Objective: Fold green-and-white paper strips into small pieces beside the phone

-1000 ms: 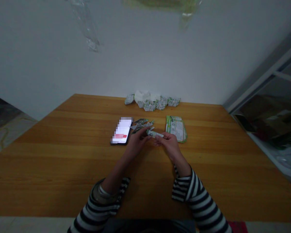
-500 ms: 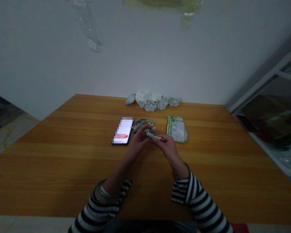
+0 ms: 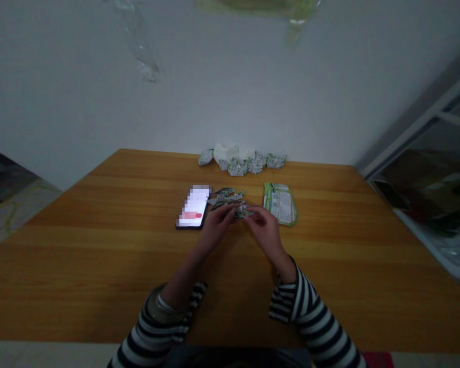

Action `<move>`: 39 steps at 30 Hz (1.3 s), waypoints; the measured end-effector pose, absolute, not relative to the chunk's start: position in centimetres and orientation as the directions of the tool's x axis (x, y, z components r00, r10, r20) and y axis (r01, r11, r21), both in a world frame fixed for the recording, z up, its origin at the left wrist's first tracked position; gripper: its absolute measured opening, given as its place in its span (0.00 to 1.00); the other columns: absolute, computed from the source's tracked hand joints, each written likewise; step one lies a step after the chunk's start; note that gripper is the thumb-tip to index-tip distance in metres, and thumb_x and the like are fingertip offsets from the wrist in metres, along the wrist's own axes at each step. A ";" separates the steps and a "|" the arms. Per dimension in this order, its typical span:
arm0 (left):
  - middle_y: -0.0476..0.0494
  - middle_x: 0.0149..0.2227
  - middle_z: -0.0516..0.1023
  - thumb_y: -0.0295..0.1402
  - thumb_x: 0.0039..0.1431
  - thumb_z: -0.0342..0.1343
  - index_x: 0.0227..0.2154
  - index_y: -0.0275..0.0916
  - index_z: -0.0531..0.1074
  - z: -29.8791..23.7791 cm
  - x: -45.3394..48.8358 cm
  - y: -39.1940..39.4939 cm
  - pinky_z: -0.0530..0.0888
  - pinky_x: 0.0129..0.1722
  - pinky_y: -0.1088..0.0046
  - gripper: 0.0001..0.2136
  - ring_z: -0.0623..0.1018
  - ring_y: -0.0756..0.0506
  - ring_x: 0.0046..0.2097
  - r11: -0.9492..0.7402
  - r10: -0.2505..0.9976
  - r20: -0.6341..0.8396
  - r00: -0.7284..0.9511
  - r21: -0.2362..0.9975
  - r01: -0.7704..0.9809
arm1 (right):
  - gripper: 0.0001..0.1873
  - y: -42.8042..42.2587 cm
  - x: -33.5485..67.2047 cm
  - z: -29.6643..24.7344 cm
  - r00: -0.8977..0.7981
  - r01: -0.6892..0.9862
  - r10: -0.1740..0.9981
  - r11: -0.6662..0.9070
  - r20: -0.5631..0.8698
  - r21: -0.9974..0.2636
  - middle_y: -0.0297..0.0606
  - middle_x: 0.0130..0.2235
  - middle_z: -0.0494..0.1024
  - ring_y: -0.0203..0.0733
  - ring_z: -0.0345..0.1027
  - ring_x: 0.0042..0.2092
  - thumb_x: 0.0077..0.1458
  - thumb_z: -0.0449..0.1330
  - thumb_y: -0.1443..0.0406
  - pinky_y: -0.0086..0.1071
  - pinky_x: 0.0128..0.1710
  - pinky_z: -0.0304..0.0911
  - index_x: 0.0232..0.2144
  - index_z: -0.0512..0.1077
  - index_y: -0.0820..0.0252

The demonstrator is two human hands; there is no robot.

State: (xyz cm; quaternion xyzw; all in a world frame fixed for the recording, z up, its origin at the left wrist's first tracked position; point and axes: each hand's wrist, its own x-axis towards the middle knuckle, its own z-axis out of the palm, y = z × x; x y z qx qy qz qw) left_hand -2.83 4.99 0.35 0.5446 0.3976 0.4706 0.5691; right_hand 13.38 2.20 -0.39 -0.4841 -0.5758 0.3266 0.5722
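Note:
Both my hands meet over the middle of the wooden table (image 3: 99,245). My left hand (image 3: 215,227) and my right hand (image 3: 264,230) pinch a small folded green-and-white paper piece (image 3: 242,212) between their fingertips. Just beyond my fingers lie a few similar folded paper strips (image 3: 226,197). A stack of flat green-and-white printed sheets (image 3: 280,203) lies to the right of my right hand.
A phone (image 3: 193,207) with a lit screen lies left of my left hand. A row of several folded paper shapes (image 3: 243,159) sits at the table's far edge against the white wall. A metal-framed shelf (image 3: 425,168) stands to the right.
My hands have drawn closer together and the paper piece between them looks shorter, more folded up. Nothing else on the table has moved.

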 end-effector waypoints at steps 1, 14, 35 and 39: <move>0.40 0.47 0.80 0.45 0.55 0.60 0.45 0.38 0.78 0.2 -2.8 5.0 0.76 0.50 0.60 0.19 0.78 0.40 0.48 -0.046 0.969 0.065 0.238 0.995 -0.086 | 0.12 2.2 13.3 -0.5 0.145 0.165 0.937 0.293 0.317 -0.942 0.39 0.38 0.80 0.43 0.74 0.35 0.52 0.64 0.62 0.34 0.36 0.70 0.41 0.77 0.54; 0.42 0.41 0.82 0.46 0.53 0.61 0.41 0.38 0.79 0.0 -2.7 5.0 0.76 0.47 0.61 0.19 0.79 0.40 0.45 -0.022 0.979 0.037 0.202 0.997 -0.074 | 0.06 2.2 13.4 -0.5 0.093 0.203 0.904 0.392 0.416 -0.897 0.39 0.42 0.79 0.44 0.72 0.46 0.53 0.62 0.66 0.33 0.40 0.70 0.35 0.78 0.53; 0.40 0.39 0.83 0.34 0.58 0.57 0.45 0.36 0.75 -0.2 -2.6 4.8 0.77 0.43 0.65 0.13 0.81 0.42 0.41 -0.270 0.953 0.207 0.221 0.911 0.311 | 0.14 2.7 14.2 -1.0 0.061 0.064 0.994 0.091 0.095 -0.994 0.37 0.30 0.81 0.42 0.76 0.32 0.46 0.66 0.60 0.31 0.31 0.69 0.35 0.74 0.59; 0.41 0.39 0.83 0.32 0.55 0.58 0.45 0.36 0.74 -0.4 -2.5 4.9 0.78 0.38 0.68 0.14 0.82 0.43 0.38 -0.233 0.967 0.190 0.169 0.928 0.290 | 0.12 2.8 14.2 -1.5 -0.043 -0.089 0.999 -0.003 0.001 -0.996 0.40 0.33 0.83 0.44 0.77 0.34 0.46 0.66 0.57 0.34 0.35 0.71 0.31 0.78 0.59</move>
